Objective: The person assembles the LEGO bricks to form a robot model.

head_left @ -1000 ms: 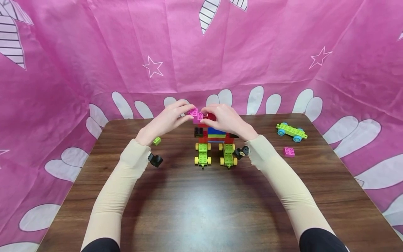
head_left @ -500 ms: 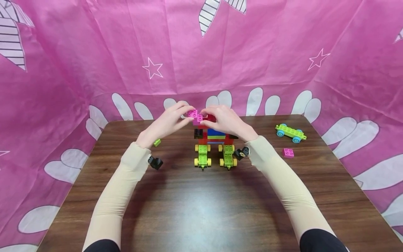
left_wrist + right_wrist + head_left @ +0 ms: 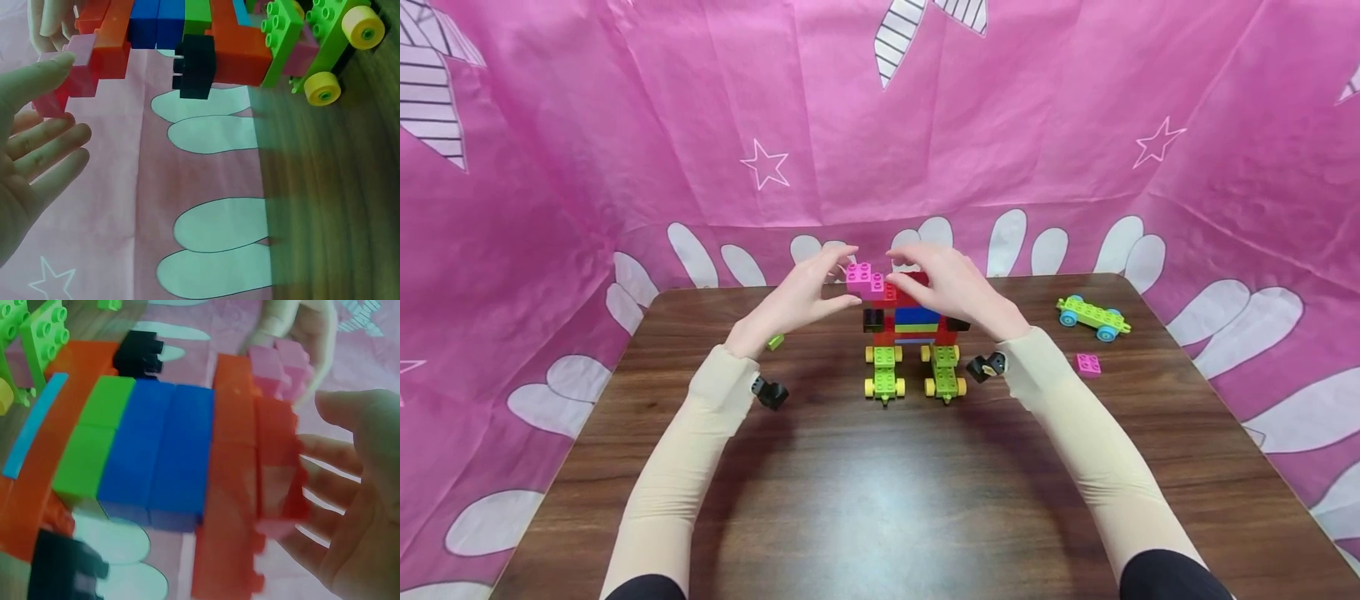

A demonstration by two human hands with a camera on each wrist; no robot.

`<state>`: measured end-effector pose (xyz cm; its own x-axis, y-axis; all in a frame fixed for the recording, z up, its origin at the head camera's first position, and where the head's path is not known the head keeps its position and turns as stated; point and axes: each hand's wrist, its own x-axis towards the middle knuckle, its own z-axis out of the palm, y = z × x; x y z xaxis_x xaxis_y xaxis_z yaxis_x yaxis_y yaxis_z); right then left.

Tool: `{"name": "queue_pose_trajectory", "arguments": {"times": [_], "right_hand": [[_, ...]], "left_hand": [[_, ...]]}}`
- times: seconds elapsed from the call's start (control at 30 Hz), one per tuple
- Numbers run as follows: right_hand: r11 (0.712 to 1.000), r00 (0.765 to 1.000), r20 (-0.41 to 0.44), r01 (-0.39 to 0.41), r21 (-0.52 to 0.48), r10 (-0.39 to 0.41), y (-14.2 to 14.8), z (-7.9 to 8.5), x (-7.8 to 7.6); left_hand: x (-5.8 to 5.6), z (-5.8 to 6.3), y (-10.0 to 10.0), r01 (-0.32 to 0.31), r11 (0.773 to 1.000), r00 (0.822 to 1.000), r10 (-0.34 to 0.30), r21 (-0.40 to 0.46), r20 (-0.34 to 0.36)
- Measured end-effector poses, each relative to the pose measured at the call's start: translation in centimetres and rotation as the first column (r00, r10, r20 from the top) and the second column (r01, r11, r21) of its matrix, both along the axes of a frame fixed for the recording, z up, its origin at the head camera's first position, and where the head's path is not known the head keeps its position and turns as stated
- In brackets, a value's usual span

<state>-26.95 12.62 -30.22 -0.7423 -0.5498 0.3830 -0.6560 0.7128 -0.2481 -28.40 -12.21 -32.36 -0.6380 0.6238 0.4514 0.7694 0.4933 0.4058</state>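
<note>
A tall figure of toy building blocks stands at the table's middle, with blue bricks in its body and lime wheeled bases under it. Two pink bricks sit stepped on its upper left corner. My left hand is beside them, thumb and fingers spread apart; in the left wrist view its thumb overlaps a pink brick, contact unclear. To the right, my right hand has its fingers loosely extended around the red top bricks, holding nothing. Black bricks stick out at the figure's sides.
A lime car base with blue wheels stands at the right rear of the wooden table. In front of it lies a loose pink brick. A small lime brick is partly hidden behind the left wrist. Pink patterned cloth hangs behind.
Both hands have loosened from the pink bricks and their fingers have spread. My right hand has shifted slightly right, and the bricks stay on the figure.
</note>
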Motion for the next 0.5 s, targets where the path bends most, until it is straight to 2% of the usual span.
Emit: {"name": "queue_pose_trajectory", "arguments": {"times": [0.2, 0.5], "right_hand": [[0.995, 0.996, -0.057, 0.057, -0.076, -0.061, 2.5, 0.5, 0.7], [0.979, 0.982, -0.069, 0.167, -0.12, -0.176, 7.1, 0.3, 1.5]], "left_hand": [[0.1, -0.9, 0.2, -0.034, 0.999, 0.995, 0.031, 0.03, 0.1], [0.0, -1.8, 0.7, -0.056, 0.994, 0.989, 0.043, 0.09, 0.14]]}}
